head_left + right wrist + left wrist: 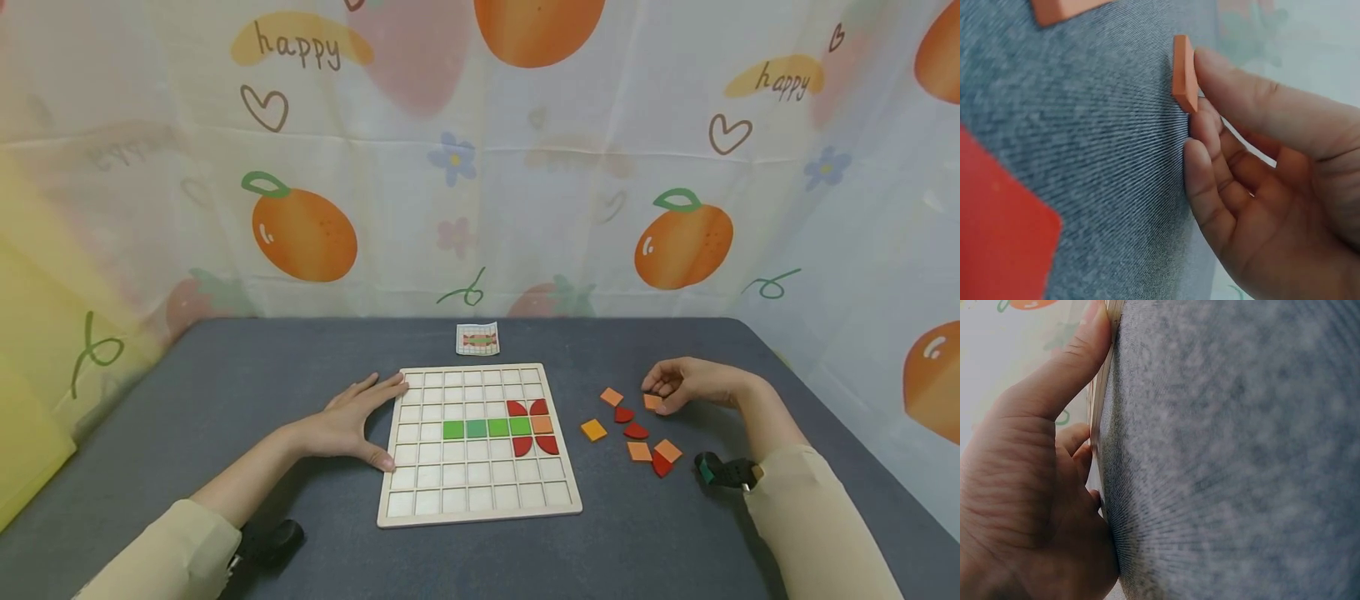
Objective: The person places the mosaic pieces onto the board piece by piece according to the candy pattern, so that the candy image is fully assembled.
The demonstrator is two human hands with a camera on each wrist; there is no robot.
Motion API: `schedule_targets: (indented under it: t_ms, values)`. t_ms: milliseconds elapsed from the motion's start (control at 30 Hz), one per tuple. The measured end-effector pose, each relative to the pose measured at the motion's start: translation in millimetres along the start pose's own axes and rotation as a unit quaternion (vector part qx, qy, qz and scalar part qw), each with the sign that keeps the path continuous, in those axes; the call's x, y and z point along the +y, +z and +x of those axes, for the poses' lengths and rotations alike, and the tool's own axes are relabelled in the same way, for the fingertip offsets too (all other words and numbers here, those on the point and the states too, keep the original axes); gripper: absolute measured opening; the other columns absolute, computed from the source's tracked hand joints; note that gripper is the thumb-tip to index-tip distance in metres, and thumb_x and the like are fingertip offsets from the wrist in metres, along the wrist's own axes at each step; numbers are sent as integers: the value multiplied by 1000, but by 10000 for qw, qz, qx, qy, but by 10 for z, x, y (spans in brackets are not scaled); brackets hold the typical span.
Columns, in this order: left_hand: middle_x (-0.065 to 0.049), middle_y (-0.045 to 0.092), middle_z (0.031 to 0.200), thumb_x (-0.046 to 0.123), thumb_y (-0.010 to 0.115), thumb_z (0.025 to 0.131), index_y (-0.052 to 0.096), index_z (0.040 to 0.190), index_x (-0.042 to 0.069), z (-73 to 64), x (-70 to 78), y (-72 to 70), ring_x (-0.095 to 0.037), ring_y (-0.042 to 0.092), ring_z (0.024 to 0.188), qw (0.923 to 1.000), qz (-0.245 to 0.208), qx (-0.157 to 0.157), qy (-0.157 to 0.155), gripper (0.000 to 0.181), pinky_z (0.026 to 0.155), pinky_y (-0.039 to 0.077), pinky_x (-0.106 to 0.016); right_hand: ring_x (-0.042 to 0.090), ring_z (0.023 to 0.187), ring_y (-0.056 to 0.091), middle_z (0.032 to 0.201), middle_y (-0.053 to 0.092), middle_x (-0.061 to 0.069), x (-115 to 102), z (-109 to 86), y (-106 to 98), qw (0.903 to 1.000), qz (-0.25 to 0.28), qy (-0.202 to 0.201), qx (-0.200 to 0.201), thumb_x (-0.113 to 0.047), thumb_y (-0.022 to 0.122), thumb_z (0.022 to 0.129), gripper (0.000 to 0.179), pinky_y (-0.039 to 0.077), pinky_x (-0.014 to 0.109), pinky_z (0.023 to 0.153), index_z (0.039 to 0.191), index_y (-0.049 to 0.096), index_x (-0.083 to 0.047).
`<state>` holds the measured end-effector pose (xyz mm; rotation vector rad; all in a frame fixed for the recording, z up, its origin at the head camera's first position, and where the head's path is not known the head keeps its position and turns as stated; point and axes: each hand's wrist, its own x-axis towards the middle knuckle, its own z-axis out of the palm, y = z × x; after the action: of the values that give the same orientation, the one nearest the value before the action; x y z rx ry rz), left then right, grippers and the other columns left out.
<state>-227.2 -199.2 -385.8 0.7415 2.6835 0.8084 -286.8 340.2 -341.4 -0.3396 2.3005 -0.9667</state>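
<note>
My left hand [341, 429] is spread along the left edge of a wooden grid board [480, 500]; its thumb and fingertips touch that edge. On the board lie a row of green square tiles [498, 427], an orange square at its right end, and several red quarter-round tiles [522, 447]. To the right of the board, my right hand [693, 382] has its thumb and curled fingers at an orange square tile [1185, 74], which it pinches low over the table. The thumb lies on the tile's face; part of the grip is hidden.
Several loose orange and red tiles [636, 431] lie between the board and my right hand, with a yellow-orange square [593, 430] nearest the board. A small printed pattern card [477, 339] lies behind the board. A fruit-patterned curtain [480, 208] hangs beyond the grey table [330, 550].
</note>
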Motion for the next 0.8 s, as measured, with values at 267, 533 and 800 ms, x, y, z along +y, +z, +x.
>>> schedule_targets:
  t_ms: [267,533,800]
  values:
    - [-11,15,168,53,85,67,27,157,14,8,-9,14,-49,3,153,10000,4,2,-33,114,111,8,-77,11,80,52,90,57,2,-7,0,27,9997,-157,-176,92,-8,76,83,37,49,26,77,113,59,6]
    - [-10,15,168,53,86,67,27,157,14,14,-13,17,-48,2,153,10000,-9,-12,-23,114,111,8,-78,13,70,47,77,54,0,-47,-11,47,9994,-249,-100,217,-5,77,81,28,42,29,69,97,57,4]
    - [-12,13,168,50,86,68,26,158,13,-10,-11,-1,-49,0,153,9999,-54,-49,119,114,110,5,-78,12,68,48,79,60,3,-90,11,71,9958,-719,-195,525,-8,76,83,20,43,29,65,92,60,2]
